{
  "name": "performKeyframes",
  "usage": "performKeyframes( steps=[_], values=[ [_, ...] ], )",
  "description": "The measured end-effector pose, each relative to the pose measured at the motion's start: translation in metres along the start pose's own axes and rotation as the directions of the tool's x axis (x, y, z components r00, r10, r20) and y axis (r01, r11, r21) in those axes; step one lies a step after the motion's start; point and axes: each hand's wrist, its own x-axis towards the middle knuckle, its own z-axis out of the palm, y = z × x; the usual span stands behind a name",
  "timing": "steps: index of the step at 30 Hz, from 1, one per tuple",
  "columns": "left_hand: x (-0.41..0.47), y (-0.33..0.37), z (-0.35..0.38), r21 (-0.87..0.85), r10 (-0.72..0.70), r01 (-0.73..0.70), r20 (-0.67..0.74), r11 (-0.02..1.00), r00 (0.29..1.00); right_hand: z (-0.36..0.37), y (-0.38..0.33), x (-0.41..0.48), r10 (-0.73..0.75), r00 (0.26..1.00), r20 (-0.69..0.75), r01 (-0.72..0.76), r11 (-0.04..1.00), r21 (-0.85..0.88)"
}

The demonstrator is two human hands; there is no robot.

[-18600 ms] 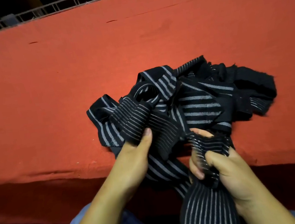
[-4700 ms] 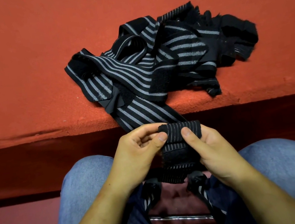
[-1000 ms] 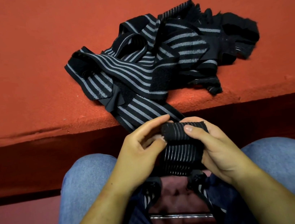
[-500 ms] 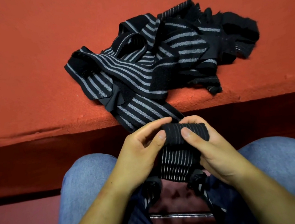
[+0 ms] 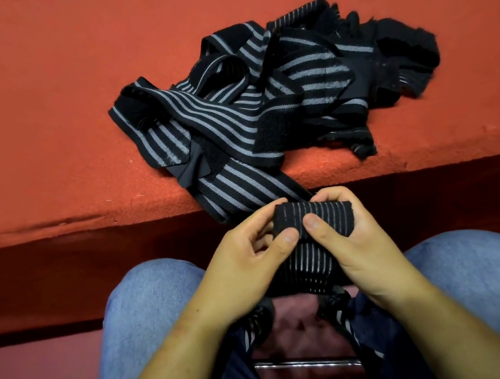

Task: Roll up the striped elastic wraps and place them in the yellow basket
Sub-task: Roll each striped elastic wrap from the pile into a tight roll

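Left hand [image 5: 246, 263] and right hand [image 5: 356, 245] pinching one part-wound wrap roll [image 5: 319, 215]; tail [image 5: 308, 268] plus pile [image 5: 276, 89] on table [image 5: 40, 122] left, basket unseen.

Left hand [image 5: 247, 270], right hand [image 5: 358, 249] — one roll [image 5: 321, 214], one wrap pile [image 5: 262, 101]

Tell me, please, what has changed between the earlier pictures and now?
Both hands came down off the pile: the left hand and right hand now pinch a roll of striped wrap, which has grown a little thicker over the last seconds as its loose tail shortened. The pile on the red surface has stayed put.
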Motion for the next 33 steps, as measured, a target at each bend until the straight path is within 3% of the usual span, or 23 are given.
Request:
performKeyframes(
  steps=[3,7,15,19,28,33],
  values=[
    [-0.0022,-0.0017,0.002,0.019,-0.009,0.009,0.032,1.0,0.999,0.0013,0.0012,-0.0014,0.003,1.0,-0.008,-0.003,1.0,-0.019],
    [-0.0053,-0.0027,0.002,0.172,-0.018,0.01,0.047,0.985,0.999,0.004,0.0016,-0.0011,0.01,1.0,0.029,-0.009,0.999,-0.047],
    [-0.0093,0.003,0.0041,0.114,-0.039,0.029,0.082,0.993,0.996,0.0044,0.0045,-0.001,0.026,0.995,0.094,-0.024,1.0,-0.02],
    [-0.008,0.0022,0.0032,0.174,-0.04,0.022,0.103,0.984,0.994,0.0034,0.0057,-0.0005,0.022,0.999,0.043,-0.02,0.999,-0.039],
    [-0.0008,0.0048,0.0015,0.047,0.029,-0.026,-0.056,0.999,0.998,0.0007,0.0026,0.002,-0.014,1.0,-0.017,0.013,0.999,-0.031],
    [-0.0003,0.005,0.0002,-0.029,0.021,-0.023,-0.081,0.999,0.996,0.0005,0.0074,0.0049,0.091,0.996,-0.006,-0.091,0.995,0.039]
  ],
)
